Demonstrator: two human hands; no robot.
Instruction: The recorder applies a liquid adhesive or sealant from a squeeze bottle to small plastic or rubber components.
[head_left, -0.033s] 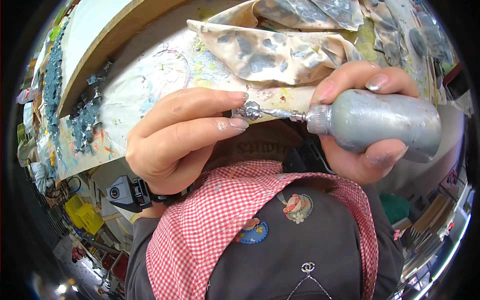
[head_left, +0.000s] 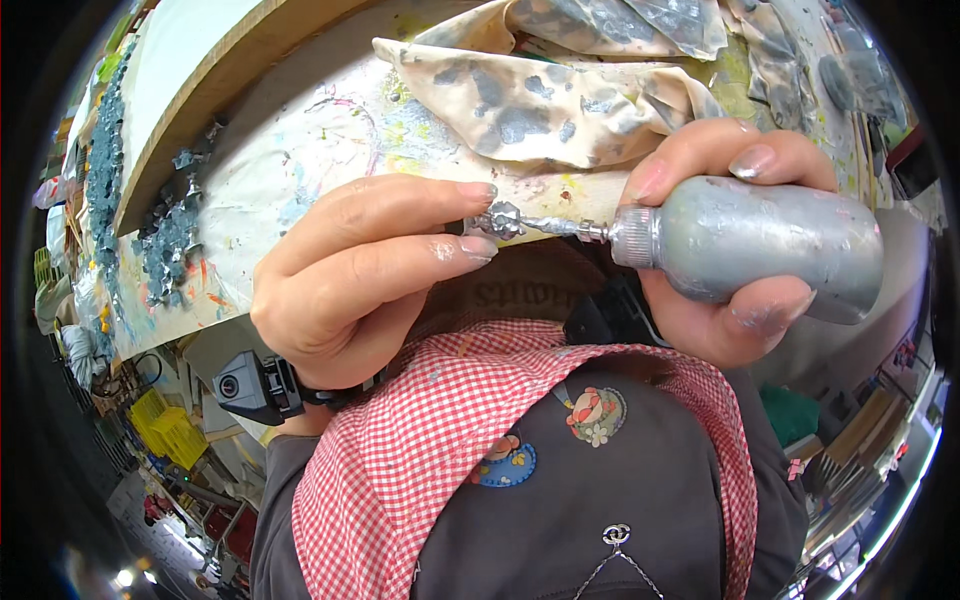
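Right hand (head_left: 735,250) clamped round bottle (head_left: 760,245), held level above table (head_left: 330,130) edge. Left fingers (head_left: 400,235) pinch crusted nozzle tip (head_left: 500,218), steadying it, probably to clear it.

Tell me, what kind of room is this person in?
Probably an art or craft workshop. The table is splattered with paint, stained rags lie on it, and the right hand holds a silver paint bottle whose tip the left hand pinches.
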